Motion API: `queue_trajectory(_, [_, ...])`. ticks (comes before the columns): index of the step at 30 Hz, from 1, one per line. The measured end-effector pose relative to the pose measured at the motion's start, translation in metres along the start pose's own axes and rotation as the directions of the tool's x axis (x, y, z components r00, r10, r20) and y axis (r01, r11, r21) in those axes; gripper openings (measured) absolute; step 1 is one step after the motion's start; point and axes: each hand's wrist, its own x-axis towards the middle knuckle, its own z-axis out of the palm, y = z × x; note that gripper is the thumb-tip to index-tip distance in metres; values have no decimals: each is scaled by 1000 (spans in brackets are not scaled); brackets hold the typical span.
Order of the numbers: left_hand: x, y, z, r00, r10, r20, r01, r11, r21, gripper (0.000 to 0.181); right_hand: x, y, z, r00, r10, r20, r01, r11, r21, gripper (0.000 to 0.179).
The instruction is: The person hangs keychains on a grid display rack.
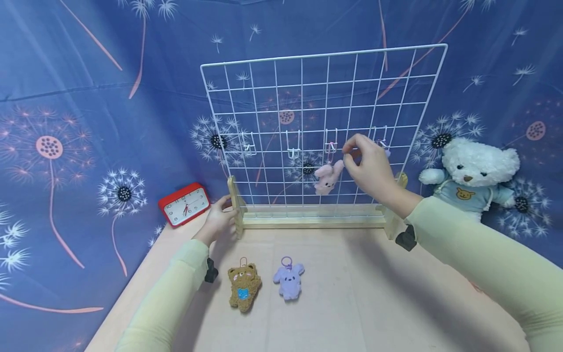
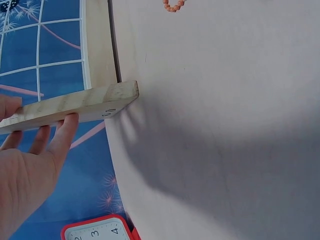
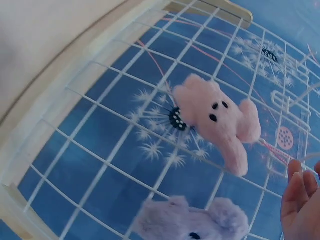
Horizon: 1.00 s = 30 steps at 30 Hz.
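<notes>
the pink plush rabbit (image 1: 324,186) hangs on the wire grid (image 1: 323,55), ears up, its long axis leaning right at the top, while the left hand (image 1: 218,218) grips the wooden stand (image 1: 312,225) at its left end and the right hand (image 1: 371,166) bends fingers nearby, any hold unclear.

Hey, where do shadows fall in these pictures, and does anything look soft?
Head view: a soft shadow lies on the table below the right sleeve; left wrist view: a broad shadow spreads beside the wooden stand; right wrist view: slightly hazy, the pink plush soft-edged.
</notes>
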Motion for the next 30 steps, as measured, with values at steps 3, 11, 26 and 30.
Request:
queue_trajectory(3, [0,1,0,1000,3,-5,-3,1000,-4,61,-9,1,0,1000,5,8,-5,1000,6,10])
queue_trajectory(11, [0,0,0,1000,-8,-4,8,1000,-5,61,-32,3,4,999,0,33,0,1000,24,12])
queue_trajectory(26, [0,-1,2,1000,1,-6,-1,1000,2,59,-71,4,39,989,52,141,-72,988,136,12])
queue_trajectory(30, [0,-2,2,1000,-3,-13,3,1000,7,59,-79,8,51,983,59,173,-88,982,168,13])
